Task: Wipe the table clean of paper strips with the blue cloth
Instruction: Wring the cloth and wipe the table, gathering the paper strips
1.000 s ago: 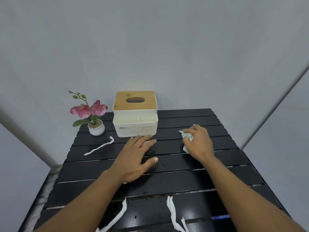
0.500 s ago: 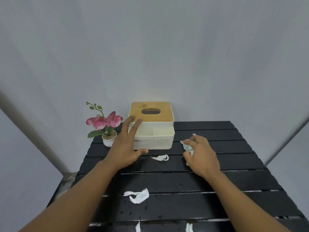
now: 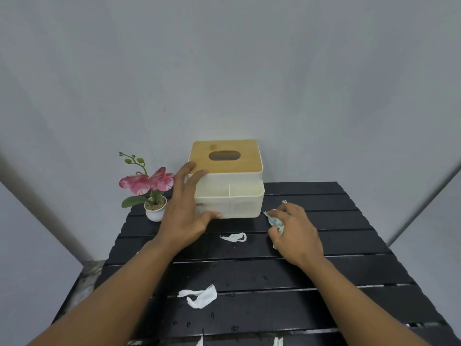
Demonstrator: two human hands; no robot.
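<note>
My right hand (image 3: 296,233) presses down on the black slatted table (image 3: 349,270), shut on a crumpled pale blue cloth (image 3: 275,221) that peeks out from under the fingers. My left hand (image 3: 185,208) is open, fingers spread, against the left front corner of the cream tissue box (image 3: 229,186); whether it touches the box is unclear. A small curled white paper strip (image 3: 234,237) lies between my hands. A larger crumpled paper strip (image 3: 199,297) lies nearer to me. Two more paper strip ends (image 3: 200,340) (image 3: 278,342) show at the bottom edge.
The tissue box has a wooden lid (image 3: 225,156) with an oval slot and stands at the table's back. A small white pot with a pink orchid (image 3: 149,191) sits at the back left corner. Grey walls surround the table closely.
My left hand lifted off the table and moved forward to the tissue box, uncovering paper strips. The view tilted up. The right hand stayed on the cloth.
</note>
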